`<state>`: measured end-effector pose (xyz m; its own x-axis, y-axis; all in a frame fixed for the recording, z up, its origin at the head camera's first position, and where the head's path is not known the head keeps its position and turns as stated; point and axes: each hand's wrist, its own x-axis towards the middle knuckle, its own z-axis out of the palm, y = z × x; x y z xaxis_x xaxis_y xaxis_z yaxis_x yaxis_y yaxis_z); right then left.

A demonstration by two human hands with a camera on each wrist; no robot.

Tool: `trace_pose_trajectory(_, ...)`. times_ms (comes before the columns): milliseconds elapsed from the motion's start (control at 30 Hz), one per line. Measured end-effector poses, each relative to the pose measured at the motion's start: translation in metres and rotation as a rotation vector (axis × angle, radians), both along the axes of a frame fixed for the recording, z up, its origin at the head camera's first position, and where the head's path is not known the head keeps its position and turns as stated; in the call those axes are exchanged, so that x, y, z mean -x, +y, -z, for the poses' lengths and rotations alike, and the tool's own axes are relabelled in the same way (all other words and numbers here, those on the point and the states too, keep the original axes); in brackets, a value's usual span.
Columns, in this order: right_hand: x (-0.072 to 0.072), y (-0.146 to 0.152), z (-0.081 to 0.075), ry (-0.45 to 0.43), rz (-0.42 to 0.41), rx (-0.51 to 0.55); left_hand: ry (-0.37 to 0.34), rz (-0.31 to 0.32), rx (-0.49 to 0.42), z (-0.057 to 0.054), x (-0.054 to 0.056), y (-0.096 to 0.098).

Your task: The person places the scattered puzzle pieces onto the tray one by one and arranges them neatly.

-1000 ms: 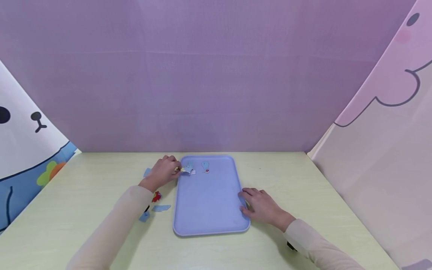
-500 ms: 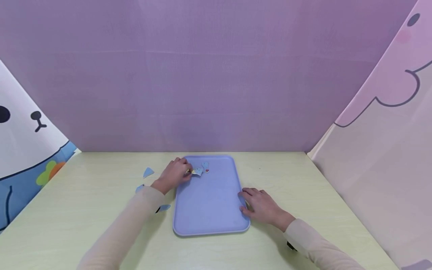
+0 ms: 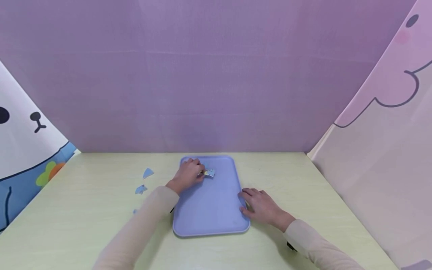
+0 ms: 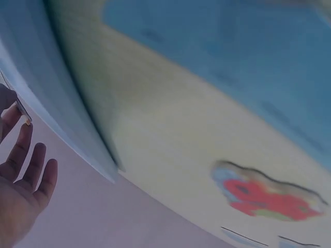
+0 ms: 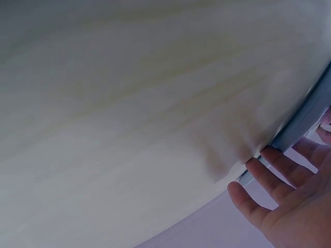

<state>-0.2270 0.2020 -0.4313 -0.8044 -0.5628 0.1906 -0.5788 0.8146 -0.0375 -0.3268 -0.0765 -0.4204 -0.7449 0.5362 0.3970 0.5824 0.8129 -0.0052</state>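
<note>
My left hand (image 3: 189, 173) is over the far part of the lavender tray (image 3: 212, 210) and pinches a small blue printed puzzle piece (image 3: 210, 173) between thumb and fingertips. Just behind it, another blue piece (image 3: 207, 165) lies on the tray, mostly hidden. In the left wrist view the thumb and index finger of that hand (image 4: 20, 191) meet on the thin piece, with the other fingers loose. My right hand (image 3: 263, 206) rests at the tray's right rim, its fingertips touching the edge. In the right wrist view, the fingers of this hand (image 5: 295, 201) are spread along that rim.
Left of the tray, more blue pieces lie on the pale wooden table (image 3: 84, 210), among them a pointed one (image 3: 147, 173) and an irregular one (image 3: 141, 189). The left wrist view shows a red-patterned piece (image 4: 264, 196). A purple backdrop (image 3: 216, 93) stands behind the table.
My left hand has moved right from the tray's left rim, bringing the pinched puzzle piece beside the one lying there and partly covering it. My right hand has kept its place.
</note>
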Motion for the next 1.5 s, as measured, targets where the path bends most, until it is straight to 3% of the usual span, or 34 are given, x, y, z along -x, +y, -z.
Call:
trace_pose_trajectory(433, 0.000, -0.001, 0.000, 0.005, 0.003, -0.001, -0.043, -0.033, 0.026, -0.001, 0.009, 0.021)
trace_pose_trajectory(1000, -0.001, 0.000, -0.001, 0.001, 0.009, -0.005, -0.114, -0.061, -0.018, -0.015, 0.017, 0.026)
trace_pose_trajectory(1500, -0.001, -0.001, 0.000, 0.000, 0.005, 0.012, -0.134, -0.090, 0.001, -0.015, 0.021, 0.039)
